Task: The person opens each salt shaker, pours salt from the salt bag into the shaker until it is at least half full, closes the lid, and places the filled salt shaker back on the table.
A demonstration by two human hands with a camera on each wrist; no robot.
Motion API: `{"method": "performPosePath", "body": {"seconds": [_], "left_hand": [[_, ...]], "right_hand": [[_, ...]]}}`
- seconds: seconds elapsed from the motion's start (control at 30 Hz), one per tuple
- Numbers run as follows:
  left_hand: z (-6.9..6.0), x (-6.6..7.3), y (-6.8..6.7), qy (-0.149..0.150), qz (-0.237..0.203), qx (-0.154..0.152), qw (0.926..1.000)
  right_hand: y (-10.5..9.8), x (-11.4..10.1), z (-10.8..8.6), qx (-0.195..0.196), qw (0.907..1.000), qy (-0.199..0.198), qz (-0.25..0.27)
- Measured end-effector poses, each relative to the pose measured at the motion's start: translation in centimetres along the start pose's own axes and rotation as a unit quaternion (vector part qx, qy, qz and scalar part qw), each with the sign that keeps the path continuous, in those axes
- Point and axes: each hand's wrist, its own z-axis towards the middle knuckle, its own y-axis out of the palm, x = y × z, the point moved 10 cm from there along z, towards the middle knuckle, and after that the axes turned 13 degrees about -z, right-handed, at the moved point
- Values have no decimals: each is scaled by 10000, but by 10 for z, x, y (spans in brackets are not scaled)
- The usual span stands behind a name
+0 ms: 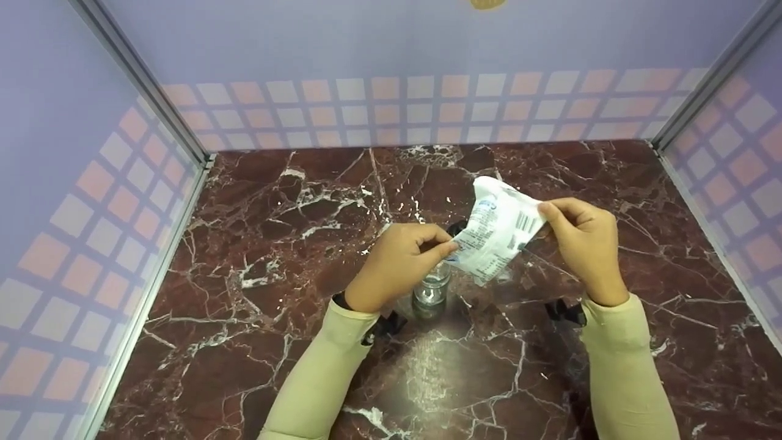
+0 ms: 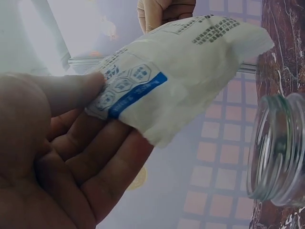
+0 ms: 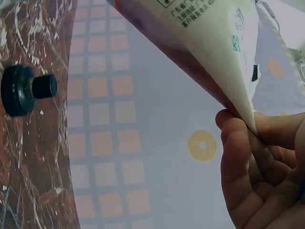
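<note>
A white printed packet (image 1: 496,231) with a barcode and blue markings is stretched between both hands above the table. My left hand (image 1: 400,263) pinches its lower left corner between thumb and fingers. At the upper right corner, my right hand (image 1: 583,247) pinches the packet's edge. Below the packet stands a clear glass jar (image 1: 431,292), partly hidden by it in the head view; the left wrist view shows the jar's threaded neck (image 2: 271,143). A black lid with a knob (image 3: 21,90) sits on the table beyond, mostly covered by the packet in the head view.
The dark red marbled table (image 1: 256,208) is bounded by lilac walls (image 1: 342,43) with pink and white squares on the left, right and far sides. White flecks are scattered over the tabletop behind the hands. Black straps circle both wrists.
</note>
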Motion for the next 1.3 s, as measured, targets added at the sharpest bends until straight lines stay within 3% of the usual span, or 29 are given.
{"method": "performPosePath", "body": {"seconds": [0.27, 0.4, 0.53, 0.83, 1.13, 1.3], "left_hand": [[0, -5, 8, -238, 327, -383, 9984], [0, -4, 9, -256, 541, -437, 9972], [0, 1, 9, -80, 1028, -551, 9931], [1, 3, 7, 250, 1586, -561, 9854], [1, 4, 1, 295, 1790, -494, 9822], [1, 4, 0, 264, 1895, -542, 9800]], "right_hand": [[-13, -34, -4, 371, 9981, -386, -309], [-13, -29, -4, 549, 9963, -440, -493], [-11, -21, -3, 660, 9941, -605, -620], [-12, -29, -6, 688, 9914, -1017, -460], [-10, -31, -10, 1081, 9888, -1020, -169], [-11, -42, -10, 1219, 9875, -1001, 20]]}}
